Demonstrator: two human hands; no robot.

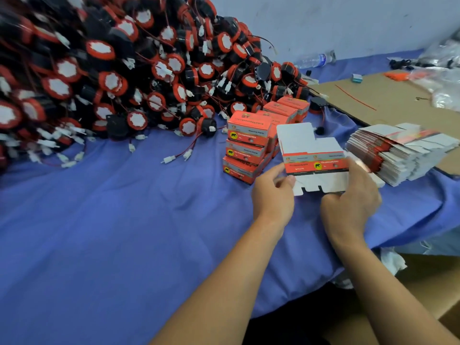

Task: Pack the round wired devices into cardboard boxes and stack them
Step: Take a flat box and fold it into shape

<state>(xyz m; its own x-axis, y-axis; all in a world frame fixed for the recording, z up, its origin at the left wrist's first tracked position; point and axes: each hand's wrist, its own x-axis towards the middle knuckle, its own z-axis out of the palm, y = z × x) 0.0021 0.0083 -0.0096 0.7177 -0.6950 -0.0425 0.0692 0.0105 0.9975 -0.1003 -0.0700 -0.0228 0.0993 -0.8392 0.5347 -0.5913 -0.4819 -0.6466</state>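
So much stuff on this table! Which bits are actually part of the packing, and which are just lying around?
Part of the job: the unfolded box held by the left hand and right hand; the heap of round devices; the stacked boxes; the pile of flat boxes.
Just lying about: the water bottle; the cardboard sheet; the plastic bags; the small teal box.

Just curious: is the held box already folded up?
No, the box in the left hand and right hand is flat, flaps unfolded.
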